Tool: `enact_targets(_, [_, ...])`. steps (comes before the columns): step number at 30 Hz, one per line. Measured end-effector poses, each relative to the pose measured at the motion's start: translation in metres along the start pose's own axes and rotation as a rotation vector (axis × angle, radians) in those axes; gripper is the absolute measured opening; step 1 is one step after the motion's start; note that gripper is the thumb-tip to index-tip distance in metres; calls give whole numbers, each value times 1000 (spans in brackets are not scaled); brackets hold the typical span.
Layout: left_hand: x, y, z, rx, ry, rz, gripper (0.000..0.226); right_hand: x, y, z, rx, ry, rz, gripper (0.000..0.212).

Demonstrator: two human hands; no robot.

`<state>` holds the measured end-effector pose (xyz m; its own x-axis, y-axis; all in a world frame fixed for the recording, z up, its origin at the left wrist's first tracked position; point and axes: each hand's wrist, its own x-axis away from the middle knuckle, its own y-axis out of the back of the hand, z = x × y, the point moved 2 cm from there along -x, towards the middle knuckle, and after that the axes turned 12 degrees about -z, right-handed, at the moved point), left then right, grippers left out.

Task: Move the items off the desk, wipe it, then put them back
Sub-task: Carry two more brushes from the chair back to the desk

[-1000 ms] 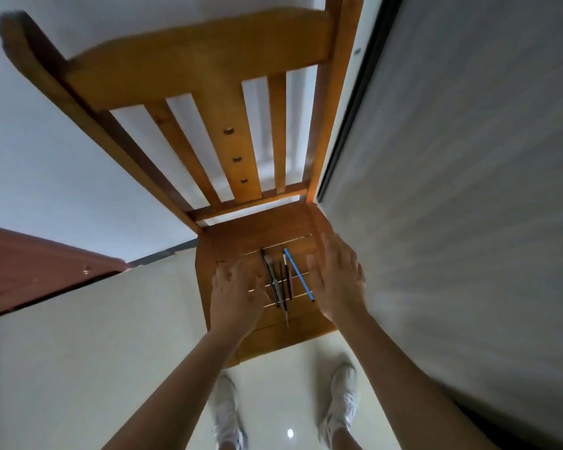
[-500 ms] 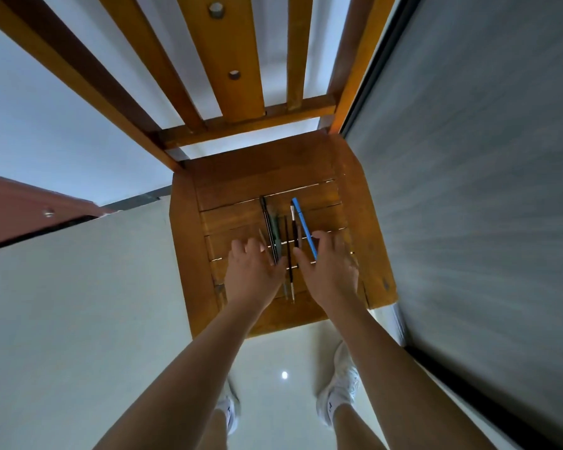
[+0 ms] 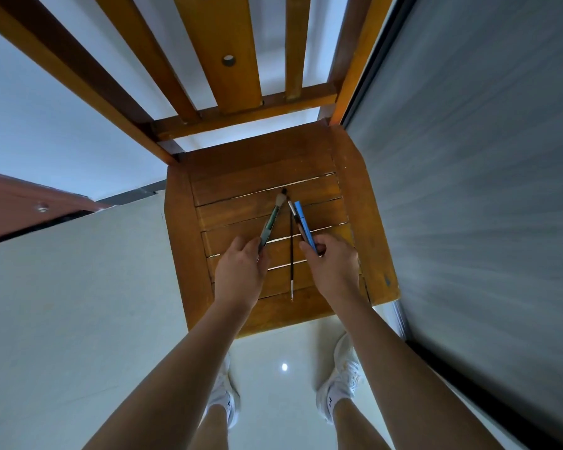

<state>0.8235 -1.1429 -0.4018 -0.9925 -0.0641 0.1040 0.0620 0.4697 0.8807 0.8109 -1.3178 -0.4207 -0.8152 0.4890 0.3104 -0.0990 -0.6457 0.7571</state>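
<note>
Two grabs off chair seat (image 3: 355, 196), prob. for return to desk: left hand (image 3: 239, 274) pinches green brush (image 3: 271, 222) (tip toward 1 o'clock), right hand (image 3: 333, 271) pinches blue pen (image 3: 304, 226). Thin brush (image 3: 291, 261) lies btwn them, along 12–6.

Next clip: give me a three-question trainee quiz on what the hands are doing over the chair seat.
1. True or false: the left hand grips a green-handled brush.
2. Which does the right hand pinch? A) blue pen B) cloth C) cup
3. Fill in: a thin dark brush lies between the hands on the chair's ____.
Key: 1 true; 2 A; 3 seat.
</note>
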Motion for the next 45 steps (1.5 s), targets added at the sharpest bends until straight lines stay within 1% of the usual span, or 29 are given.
enact_targets(7, [-2,9,3,79,135,-50,22,7,12,-8,-53,-66,-38,35])
enact_targets(10, [0,29,-2,107,148,-78,22,12,29,-2,-58,-84,-69,38])
enact_targets(12, [2,55,-11,144,140,-108,22,18,49,12,-53,-75,-97,41])
enact_targets(16, [7,142,-53,230,134,-228,27,37,119,60,-102,-25,-151,43])
enact_targets(18, [12,200,-80,300,140,-319,31,49,165,97,-161,47,-190,40])
enact_targets(21, [23,293,-113,379,126,-447,23,67,231,168,-268,191,-207,34])
enact_targets(25, [54,409,-125,336,176,-624,24,87,300,277,-411,421,-155,38])
enact_targets(29, [121,514,-106,340,257,-902,19,134,334,374,-512,622,-44,36])
enact_targets(31, [164,556,-91,337,319,-1006,15,171,338,411,-544,691,21,36])
enact_targets(34, [235,610,-58,271,404,-1080,14,243,333,457,-556,792,122,36])
enact_targets(36, [289,642,-28,223,469,-1110,14,306,321,482,-538,917,206,31])
enact_targets(38, [343,668,4,199,529,-1164,14,369,304,502,-544,1030,274,20])
enact_targets(41, [440,702,60,187,602,-1287,14,483,265,524,-606,1131,410,11])
enact_targets(45, [595,739,142,73,709,-1427,15,671,186,532,-644,1213,649,17])
